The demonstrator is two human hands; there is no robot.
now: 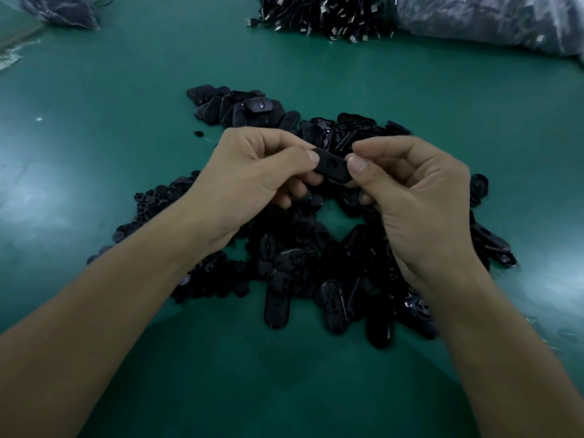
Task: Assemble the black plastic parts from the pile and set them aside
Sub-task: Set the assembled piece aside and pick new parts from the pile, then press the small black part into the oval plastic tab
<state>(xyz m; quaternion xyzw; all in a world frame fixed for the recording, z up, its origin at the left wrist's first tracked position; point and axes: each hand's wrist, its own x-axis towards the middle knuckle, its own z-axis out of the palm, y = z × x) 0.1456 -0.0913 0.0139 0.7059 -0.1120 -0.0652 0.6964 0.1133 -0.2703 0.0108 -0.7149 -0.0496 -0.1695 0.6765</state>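
pinching a flat oval black part (331, 167), matte, left hand (252, 175), right hand (414, 191)

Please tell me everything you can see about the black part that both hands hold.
The black part is a flat, oblong piece with rounded ends, matte like plastic. It is held above the pile. The left hand pinches its left end, the right hand its right end. Finer details are too dark to tell.

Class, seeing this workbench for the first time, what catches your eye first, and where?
At centre, the left hand and right hand pinch one black oval plastic part between them. Below lies a sprawling pile of black plastic parts on the green table, with black metal-tipped cables heaped at the far edge.
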